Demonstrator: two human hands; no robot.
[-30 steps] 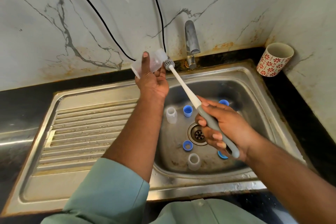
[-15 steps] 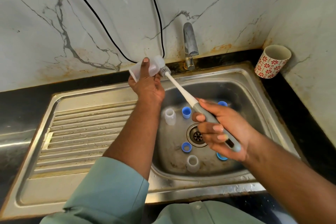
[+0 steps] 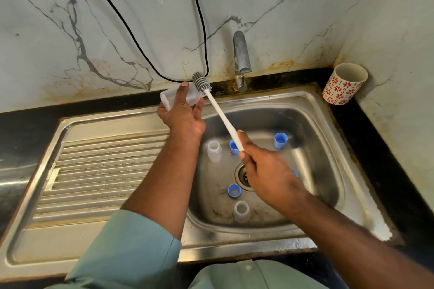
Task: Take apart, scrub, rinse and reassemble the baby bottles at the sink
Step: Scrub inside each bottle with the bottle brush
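My left hand [image 3: 182,114] grips a clear baby bottle [image 3: 169,98] held sideways above the sink's back rim. My right hand [image 3: 267,171] holds the bottle brush [image 3: 220,114] by its handle. The grey bristle head [image 3: 201,82] is outside the bottle, right next to its mouth. In the steel sink basin [image 3: 312,155] two more clear bottles stand upright, one [image 3: 214,150] at the left and another [image 3: 241,211] near the front. Blue caps lie around the drain [image 3: 244,177]: one [image 3: 280,140] at the back right, one [image 3: 234,190] at the front, one [image 3: 233,147] partly behind the brush.
The tap [image 3: 241,61] stands at the back of the sink with no water running. A ribbed draining board [image 3: 98,171] lies to the left. A red-flowered cup [image 3: 344,83] sits on the black counter at the back right. A black cable [image 3: 199,19] hangs down the marble wall.
The brush head has come out of the bottle's mouth and now shows in full. My right hand slid up the handle and drew back; the bottle dropped slightly lower and left.
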